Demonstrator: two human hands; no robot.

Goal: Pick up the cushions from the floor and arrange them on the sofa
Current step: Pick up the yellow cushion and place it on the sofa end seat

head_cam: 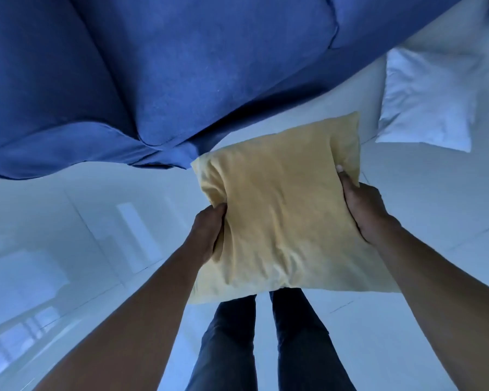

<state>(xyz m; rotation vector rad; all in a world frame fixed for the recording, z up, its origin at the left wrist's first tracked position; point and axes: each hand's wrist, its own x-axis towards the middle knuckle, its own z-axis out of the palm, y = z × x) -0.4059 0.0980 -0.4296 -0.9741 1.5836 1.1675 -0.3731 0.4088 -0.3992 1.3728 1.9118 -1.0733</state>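
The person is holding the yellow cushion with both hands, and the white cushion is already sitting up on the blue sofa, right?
Not quite. The white cushion is not on the blue sofa; it lies on the pale floor to the sofa's right, as the head view shows. The rest holds: the left hand and right hand grip the yellow cushion by its two sides.

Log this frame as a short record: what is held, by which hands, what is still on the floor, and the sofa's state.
held item: yellow cushion, lifted above the floor
left hand: grips the cushion's left edge
right hand: grips its right edge
on floor: white cushion, lying flat to the right of the sofa
sofa: blue, no cushion on the visible part
floor: pale glossy tiles
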